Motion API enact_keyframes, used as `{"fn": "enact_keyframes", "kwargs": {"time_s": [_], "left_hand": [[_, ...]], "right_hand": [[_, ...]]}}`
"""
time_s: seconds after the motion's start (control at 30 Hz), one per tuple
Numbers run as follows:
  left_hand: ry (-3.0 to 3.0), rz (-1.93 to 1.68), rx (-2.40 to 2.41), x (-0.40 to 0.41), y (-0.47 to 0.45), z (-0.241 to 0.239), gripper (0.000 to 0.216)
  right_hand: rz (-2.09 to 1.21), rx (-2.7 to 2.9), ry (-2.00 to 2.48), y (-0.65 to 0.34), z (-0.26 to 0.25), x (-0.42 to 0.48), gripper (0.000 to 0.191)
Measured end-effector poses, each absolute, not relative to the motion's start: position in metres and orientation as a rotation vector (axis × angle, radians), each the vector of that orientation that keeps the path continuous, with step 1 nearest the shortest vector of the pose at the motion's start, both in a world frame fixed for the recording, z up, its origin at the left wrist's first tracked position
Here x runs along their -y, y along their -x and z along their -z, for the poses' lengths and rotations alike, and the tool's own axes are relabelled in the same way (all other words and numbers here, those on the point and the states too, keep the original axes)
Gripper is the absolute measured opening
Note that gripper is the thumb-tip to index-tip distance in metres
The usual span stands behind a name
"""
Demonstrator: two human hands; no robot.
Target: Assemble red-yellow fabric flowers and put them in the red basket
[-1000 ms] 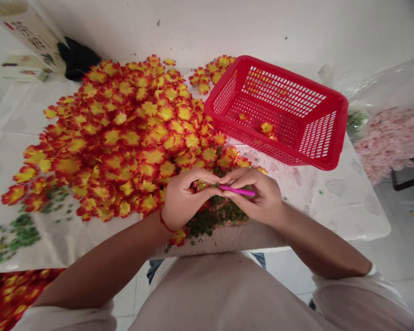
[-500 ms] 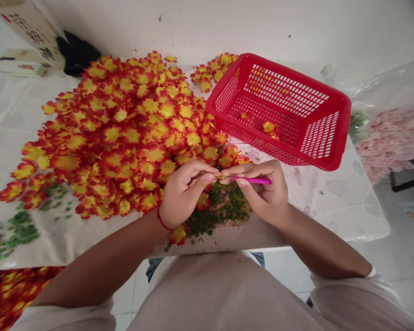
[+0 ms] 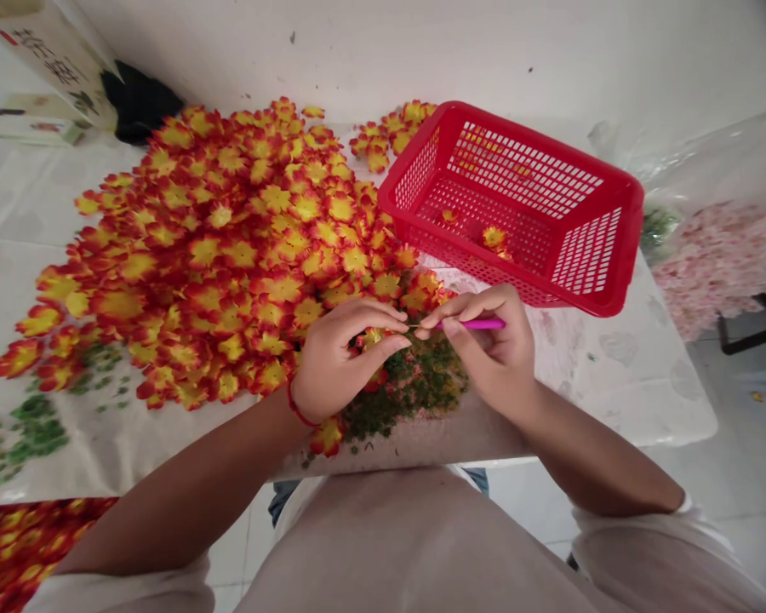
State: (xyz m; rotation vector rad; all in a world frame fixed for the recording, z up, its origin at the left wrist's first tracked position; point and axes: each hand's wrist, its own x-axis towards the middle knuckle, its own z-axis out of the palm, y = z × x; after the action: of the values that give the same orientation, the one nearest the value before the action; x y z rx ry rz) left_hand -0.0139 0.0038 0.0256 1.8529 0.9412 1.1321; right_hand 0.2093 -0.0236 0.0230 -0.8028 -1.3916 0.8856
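Observation:
My right hand (image 3: 503, 353) is closed round a thin tool with a purple handle (image 3: 482, 323), its slender metal tip pointing left. Facing it, my left hand (image 3: 332, 362) has thumb and fingers apart around the tip, with nothing plainly gripped. Red-and-yellow artificial flowers (image 3: 204, 251) form a wide heap beyond and to the left of my hands; one shows in the gap between my left thumb and fingers. Below the hands lies a patch of small dark green pieces (image 3: 414, 383), partly covered by them.
A red plastic basket (image 3: 414, 220) with a few flowers inside stands at the back right of the white-covered table (image 3: 644, 383). More green bits (image 3: 38, 430) lie at left. Pink flowers (image 3: 721, 255) are beyond the right edge. A black bag (image 3: 144, 102) sits at back left.
My left thumb and fingers have parted from their pinch near the tool tip. The right hand keeps hold of the purple-handled tool in nearly the same place.

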Motion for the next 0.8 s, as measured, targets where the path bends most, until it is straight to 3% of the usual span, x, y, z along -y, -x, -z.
{"fn": "enact_keyframes", "kwargs": {"time_s": [0.37,0.5,0.7,0.8], "left_hand": [[-2.319,-0.852,-1.438,-0.010,0.015,-0.008,0.034],[-2.326,-0.811,-1.382,-0.010,0.013,-0.004,0.031],[-2.277,-0.894,-1.337,-0.013,0.014,-0.008,0.031],[-2.235,-1.002,-1.291,-0.013,0.016,-0.012,0.031]], "right_hand": [[-0.565,1.339,1.023,-0.223,-0.026,0.014,0.035],[-0.582,1.360,1.034,-0.221,-0.024,0.013,0.043],[-0.509,1.357,1.032,-0.223,-0.030,0.013,0.036],[-0.520,1.371,1.007,-0.224,-0.030,0.013,0.046]]}}
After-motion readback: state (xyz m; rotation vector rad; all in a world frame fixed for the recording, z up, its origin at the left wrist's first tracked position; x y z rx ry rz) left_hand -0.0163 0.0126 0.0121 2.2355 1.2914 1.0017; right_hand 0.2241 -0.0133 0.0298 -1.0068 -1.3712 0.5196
